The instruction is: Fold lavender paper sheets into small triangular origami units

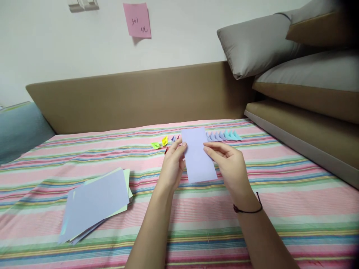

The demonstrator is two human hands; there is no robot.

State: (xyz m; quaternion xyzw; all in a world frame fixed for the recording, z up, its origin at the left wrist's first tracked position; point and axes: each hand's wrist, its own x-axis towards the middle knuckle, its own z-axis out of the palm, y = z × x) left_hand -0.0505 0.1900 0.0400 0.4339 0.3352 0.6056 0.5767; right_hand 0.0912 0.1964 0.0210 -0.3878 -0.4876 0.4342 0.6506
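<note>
A folded lavender paper strip (198, 155) stands upright in the air above the striped bed. My left hand (174, 164) pinches its left edge with thumb and fingers. My right hand (230, 164) grips its right edge the same way; a thin black band circles that wrist. Behind the paper lies a row of small folded paper pieces: green (155, 145), yellow (165, 140), purple (215, 136) and teal (232, 135).
A loose stack of lavender and pale green sheets (97, 201) lies on the bed sheet (280, 209) at the left. A brown padded board (134, 97) runs along the back. Cushions (294, 67) pile up at the right. A pink note (137, 19) hangs on the wall.
</note>
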